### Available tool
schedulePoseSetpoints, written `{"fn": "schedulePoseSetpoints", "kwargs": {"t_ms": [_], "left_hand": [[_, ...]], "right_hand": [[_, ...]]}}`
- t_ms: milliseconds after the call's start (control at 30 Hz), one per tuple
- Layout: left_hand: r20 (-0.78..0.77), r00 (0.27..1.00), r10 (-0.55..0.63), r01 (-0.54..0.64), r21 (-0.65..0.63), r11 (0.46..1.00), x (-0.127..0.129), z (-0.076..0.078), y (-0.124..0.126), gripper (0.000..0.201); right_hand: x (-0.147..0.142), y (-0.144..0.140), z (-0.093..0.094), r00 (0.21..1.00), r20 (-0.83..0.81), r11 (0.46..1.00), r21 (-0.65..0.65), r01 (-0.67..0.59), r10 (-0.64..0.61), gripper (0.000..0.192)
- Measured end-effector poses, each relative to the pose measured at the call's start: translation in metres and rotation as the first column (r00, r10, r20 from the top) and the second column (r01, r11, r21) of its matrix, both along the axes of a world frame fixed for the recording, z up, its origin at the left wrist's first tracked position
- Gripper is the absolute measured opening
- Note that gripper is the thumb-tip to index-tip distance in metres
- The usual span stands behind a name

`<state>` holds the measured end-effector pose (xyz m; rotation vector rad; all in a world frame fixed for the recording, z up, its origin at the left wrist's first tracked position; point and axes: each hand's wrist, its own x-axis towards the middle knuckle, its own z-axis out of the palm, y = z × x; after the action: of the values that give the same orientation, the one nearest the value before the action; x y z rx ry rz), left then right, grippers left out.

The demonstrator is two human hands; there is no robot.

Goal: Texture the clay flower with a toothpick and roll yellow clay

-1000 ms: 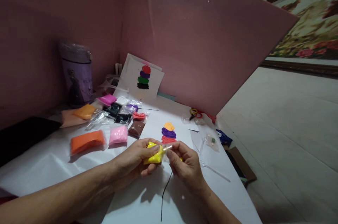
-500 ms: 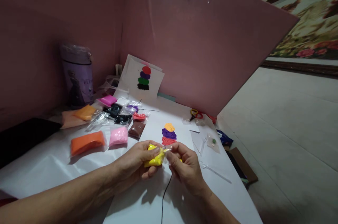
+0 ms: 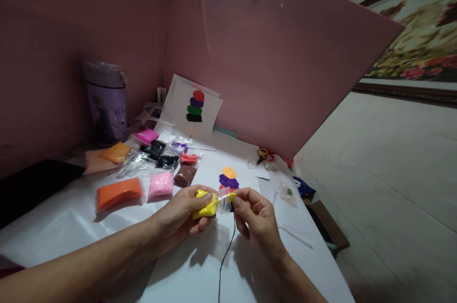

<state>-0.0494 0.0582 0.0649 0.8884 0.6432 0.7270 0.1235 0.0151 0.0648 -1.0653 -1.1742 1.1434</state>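
Note:
My left hand (image 3: 187,210) grips a clear plastic bag of yellow modelling clay (image 3: 206,204), thumb on top, with the bag's mouth towards the right. Between the thumb and finger of my right hand (image 3: 259,215) is a small piece of yellow clay (image 3: 231,196), at the mouth of the bag. Whether this piece is still joined to the clay inside, I cannot tell. Below both hands lies a white sheet (image 3: 203,265) with a black line (image 3: 224,260) on it. Just beyond them, the sheet bears a stack of orange, purple and red clay patches (image 3: 229,180), its lower part hidden.
Bags of orange clay (image 3: 119,193), pink clay (image 3: 160,184) and brown clay (image 3: 185,175) lie left of the sheet. A card with coloured patches (image 3: 203,115) leans on the pink wall. Scissors (image 3: 264,154) and a plastic tool (image 3: 294,236) lie right. A purple canister (image 3: 106,105) stands back left.
My right hand has shifted slightly right, and the piece of yellow clay now shows at its fingertips. The bag in my left hand has moved slightly left, with its clear mouth now stretched out.

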Motion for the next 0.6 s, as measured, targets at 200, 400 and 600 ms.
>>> {"fn": "schedulePoseSetpoints", "kwargs": {"t_ms": [200,400,600], "left_hand": [[-0.082,0.975,0.207,-0.196,0.132,0.972,-0.001,-0.002,0.006,0.050],[-0.036,0.938,0.346,-0.319,0.306,0.897,-0.006,0.005,0.014,0.050],[-0.095,0.945,0.314,-0.256,0.384,0.887,-0.004,0.000,0.015,0.049]], "right_hand": [[0.002,0.001,0.008,0.964,-0.229,0.986,-0.126,0.105,-0.132,0.044],[0.005,0.007,0.008,0.946,-0.311,0.978,-0.208,0.027,-0.093,0.042],[0.002,0.008,-0.002,0.988,-0.142,0.979,-0.200,0.025,-0.054,0.045]]}}
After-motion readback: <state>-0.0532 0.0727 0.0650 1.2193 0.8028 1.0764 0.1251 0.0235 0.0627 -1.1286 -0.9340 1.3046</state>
